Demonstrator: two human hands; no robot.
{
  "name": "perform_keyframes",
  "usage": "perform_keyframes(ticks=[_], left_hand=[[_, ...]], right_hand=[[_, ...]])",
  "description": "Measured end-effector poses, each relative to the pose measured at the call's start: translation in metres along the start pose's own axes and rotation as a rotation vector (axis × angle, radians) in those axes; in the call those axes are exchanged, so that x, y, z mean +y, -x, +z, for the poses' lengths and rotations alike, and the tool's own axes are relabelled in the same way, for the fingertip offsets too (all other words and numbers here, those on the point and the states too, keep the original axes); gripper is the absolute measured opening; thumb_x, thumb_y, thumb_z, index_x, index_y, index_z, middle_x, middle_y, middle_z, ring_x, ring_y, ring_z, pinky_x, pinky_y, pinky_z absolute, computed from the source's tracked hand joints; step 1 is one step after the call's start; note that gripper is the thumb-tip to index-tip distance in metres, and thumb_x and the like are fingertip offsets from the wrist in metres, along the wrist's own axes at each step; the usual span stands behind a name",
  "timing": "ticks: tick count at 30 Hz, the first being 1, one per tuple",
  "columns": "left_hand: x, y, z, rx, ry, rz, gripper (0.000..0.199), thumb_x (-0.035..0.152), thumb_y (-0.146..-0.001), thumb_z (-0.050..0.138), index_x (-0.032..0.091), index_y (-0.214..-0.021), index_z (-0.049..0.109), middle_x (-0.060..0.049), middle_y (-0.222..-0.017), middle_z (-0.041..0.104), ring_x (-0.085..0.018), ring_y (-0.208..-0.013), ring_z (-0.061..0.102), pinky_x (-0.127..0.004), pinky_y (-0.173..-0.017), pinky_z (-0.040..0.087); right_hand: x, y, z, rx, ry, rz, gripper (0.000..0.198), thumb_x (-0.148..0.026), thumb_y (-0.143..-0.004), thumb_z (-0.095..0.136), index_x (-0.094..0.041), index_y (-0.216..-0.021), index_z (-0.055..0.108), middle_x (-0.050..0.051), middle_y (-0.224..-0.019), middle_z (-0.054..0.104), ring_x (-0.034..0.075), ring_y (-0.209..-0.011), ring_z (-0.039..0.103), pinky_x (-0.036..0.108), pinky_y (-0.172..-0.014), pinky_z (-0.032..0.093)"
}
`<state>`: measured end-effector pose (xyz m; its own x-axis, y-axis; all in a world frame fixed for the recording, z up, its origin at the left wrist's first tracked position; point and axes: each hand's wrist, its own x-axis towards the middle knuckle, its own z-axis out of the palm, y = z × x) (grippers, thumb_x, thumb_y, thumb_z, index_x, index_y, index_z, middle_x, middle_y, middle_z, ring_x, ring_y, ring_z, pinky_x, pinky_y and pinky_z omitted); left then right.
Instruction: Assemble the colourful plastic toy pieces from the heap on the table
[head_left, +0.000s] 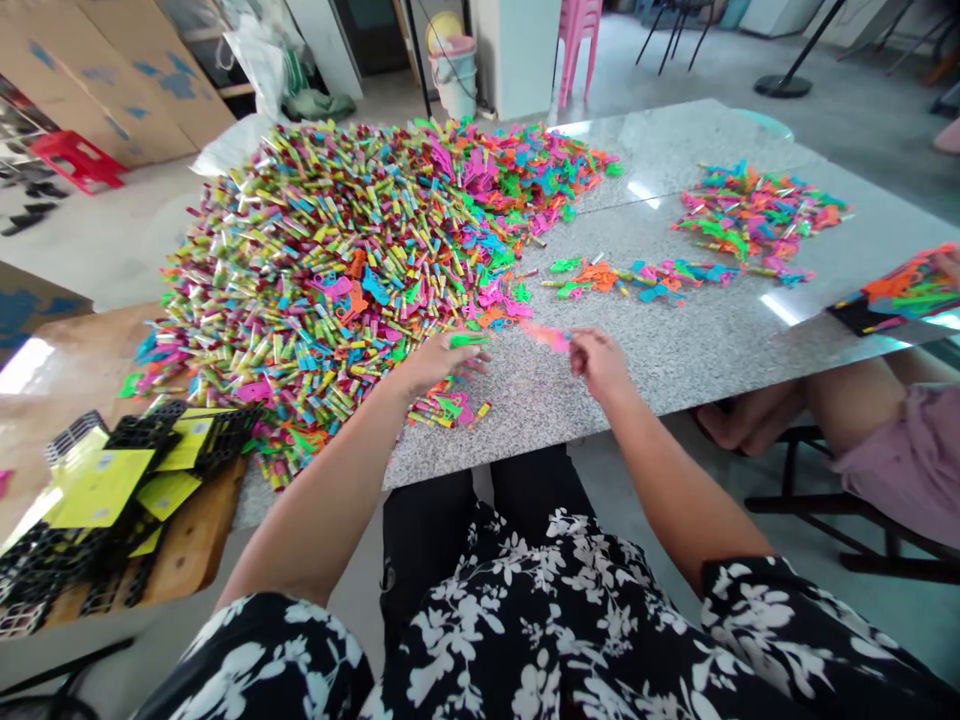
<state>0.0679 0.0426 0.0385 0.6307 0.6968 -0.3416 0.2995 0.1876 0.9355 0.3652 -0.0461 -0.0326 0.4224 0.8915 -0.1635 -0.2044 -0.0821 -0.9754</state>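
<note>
My left hand (441, 364) is at the right edge of a large heap of small plastic pieces (322, 250), its fingers curved around a bright green plastic toy (469, 340). Just to the right, over the speckled stone table (517, 390), my right hand (598, 364) pinches a pink-and-orange plastic toy (551, 337), smeared by motion. The heap mixes yellow-labelled little tubes with gun-shaped toys in pink, orange, green and blue. Beyond my right hand, a row of similar toys (660, 277) runs rightward along the table.
A smaller pile of toys (757, 210) lies at the back right. At the right edge, a co-worker's hand (951, 265) is by toys on a black tray (851, 318). Black plastic trays with yellow cards (105, 485) are stacked on a wooden table (214, 535) at left.
</note>
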Motion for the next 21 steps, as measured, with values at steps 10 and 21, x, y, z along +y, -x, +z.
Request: perform_keyframes(ticks=[10,21], left_hand=[[-0.036,0.056,-0.017,0.340,0.159,-0.037,0.039,0.040,-0.077,0.085,0.022,-0.104,0.063,0.001,-0.072,0.069,-0.015,-0.055,0.061,-0.025,-0.048,0.041],[-0.051,0.072,-0.015,0.533,-0.007,0.103,0.043,0.051,-0.069,0.089,0.019,-0.089,0.069,0.001,-0.076,0.067,-0.016,-0.071,0.062,-0.027,-0.064,0.046]], right_hand=[[0.026,0.010,0.092,-0.527,0.884,-0.406,0.031,-0.021,-0.095,0.065,-0.021,-0.124,0.075,0.013,-0.137,0.071,0.023,-0.099,0.073,0.036,-0.088,0.060],[0.005,0.018,0.116,-0.456,0.863,-0.361,0.024,-0.034,-0.108,0.056,-0.020,-0.125,0.065,0.009,-0.093,0.076,0.027,-0.085,0.072,0.038,-0.082,0.054]])
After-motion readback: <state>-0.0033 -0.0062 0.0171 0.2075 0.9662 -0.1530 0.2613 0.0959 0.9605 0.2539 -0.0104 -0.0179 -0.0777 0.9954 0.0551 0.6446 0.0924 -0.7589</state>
